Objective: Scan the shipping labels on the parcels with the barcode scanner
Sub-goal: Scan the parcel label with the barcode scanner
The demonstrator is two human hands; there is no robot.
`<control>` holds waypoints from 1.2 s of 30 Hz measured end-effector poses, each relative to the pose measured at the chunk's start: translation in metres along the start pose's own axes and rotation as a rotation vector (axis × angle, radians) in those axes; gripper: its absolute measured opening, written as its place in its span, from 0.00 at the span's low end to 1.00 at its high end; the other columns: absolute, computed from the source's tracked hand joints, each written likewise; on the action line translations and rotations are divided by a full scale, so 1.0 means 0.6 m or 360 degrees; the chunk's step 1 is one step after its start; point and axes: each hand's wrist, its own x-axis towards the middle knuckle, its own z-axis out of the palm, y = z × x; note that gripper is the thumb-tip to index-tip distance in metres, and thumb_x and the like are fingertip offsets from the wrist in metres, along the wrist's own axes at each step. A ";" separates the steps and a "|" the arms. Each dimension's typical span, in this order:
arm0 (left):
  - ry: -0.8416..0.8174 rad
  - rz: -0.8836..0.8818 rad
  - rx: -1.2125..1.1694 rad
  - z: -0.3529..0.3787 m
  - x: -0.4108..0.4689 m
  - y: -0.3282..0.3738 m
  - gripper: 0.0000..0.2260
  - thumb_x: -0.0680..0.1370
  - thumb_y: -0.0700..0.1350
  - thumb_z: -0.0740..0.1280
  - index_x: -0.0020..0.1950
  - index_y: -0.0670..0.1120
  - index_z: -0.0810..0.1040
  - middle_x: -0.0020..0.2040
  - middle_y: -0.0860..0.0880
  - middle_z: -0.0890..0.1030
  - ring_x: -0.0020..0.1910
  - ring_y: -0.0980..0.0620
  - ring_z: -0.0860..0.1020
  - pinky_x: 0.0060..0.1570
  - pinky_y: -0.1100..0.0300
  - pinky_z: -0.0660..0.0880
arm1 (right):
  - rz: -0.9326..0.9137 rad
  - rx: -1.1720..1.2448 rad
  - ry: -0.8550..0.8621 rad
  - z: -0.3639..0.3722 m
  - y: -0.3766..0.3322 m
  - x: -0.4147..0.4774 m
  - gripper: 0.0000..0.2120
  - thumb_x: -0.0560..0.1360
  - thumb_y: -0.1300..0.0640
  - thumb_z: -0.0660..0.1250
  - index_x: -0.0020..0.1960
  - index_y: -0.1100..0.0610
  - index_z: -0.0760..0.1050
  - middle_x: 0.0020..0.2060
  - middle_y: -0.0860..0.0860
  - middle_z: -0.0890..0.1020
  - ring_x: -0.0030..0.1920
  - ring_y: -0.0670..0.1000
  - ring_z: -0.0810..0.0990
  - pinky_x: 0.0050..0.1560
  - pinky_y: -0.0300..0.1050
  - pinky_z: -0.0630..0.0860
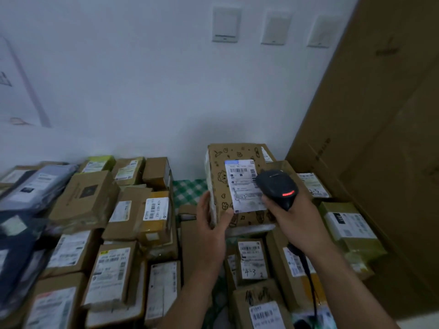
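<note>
My left hand grips the lower left corner of a brown cardboard parcel printed with small cartoon drawings and holds it tilted up. A white shipping label with barcodes covers its face. My right hand holds a black barcode scanner by its handle, its head right over the label's right edge. A red light glows on the scanner's back. Its black cable hangs down past my right forearm.
Several labelled cardboard parcels and grey mailer bags cover the surface on the left and below my hands. More parcels lie at the right. A tall cardboard box stands at the right. A green checked cloth shows between stacks.
</note>
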 end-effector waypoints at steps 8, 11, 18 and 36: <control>-0.0318 -0.0401 -0.0068 -0.028 0.020 0.041 0.42 0.56 0.63 0.85 0.64 0.63 0.70 0.62 0.46 0.84 0.61 0.43 0.82 0.63 0.35 0.76 | -0.0092 -0.0116 0.0083 -0.030 -0.007 -0.067 0.31 0.73 0.56 0.80 0.68 0.43 0.68 0.51 0.31 0.76 0.49 0.32 0.77 0.48 0.26 0.71; -0.0329 -0.0390 -0.0029 -0.035 0.014 0.052 0.46 0.52 0.62 0.87 0.65 0.65 0.69 0.62 0.45 0.84 0.60 0.42 0.83 0.61 0.34 0.77 | -0.0149 -0.0201 0.0021 -0.041 -0.024 -0.079 0.31 0.75 0.56 0.78 0.73 0.45 0.68 0.56 0.37 0.77 0.53 0.38 0.76 0.49 0.28 0.69; -0.0229 -0.0145 0.0241 -0.047 -0.003 0.075 0.51 0.62 0.43 0.85 0.76 0.64 0.60 0.65 0.53 0.76 0.64 0.49 0.75 0.65 0.39 0.75 | -0.0102 -0.0178 -0.0055 -0.039 -0.029 -0.122 0.25 0.78 0.50 0.75 0.67 0.37 0.65 0.53 0.33 0.78 0.51 0.33 0.77 0.45 0.29 0.72; -0.0229 0.0183 0.0376 -0.072 0.038 0.039 0.49 0.68 0.37 0.82 0.79 0.54 0.57 0.65 0.58 0.76 0.57 0.69 0.76 0.61 0.52 0.78 | 0.0056 -0.0010 -0.0369 -0.038 -0.074 -0.163 0.15 0.81 0.53 0.71 0.66 0.46 0.74 0.40 0.50 0.86 0.34 0.44 0.83 0.33 0.33 0.75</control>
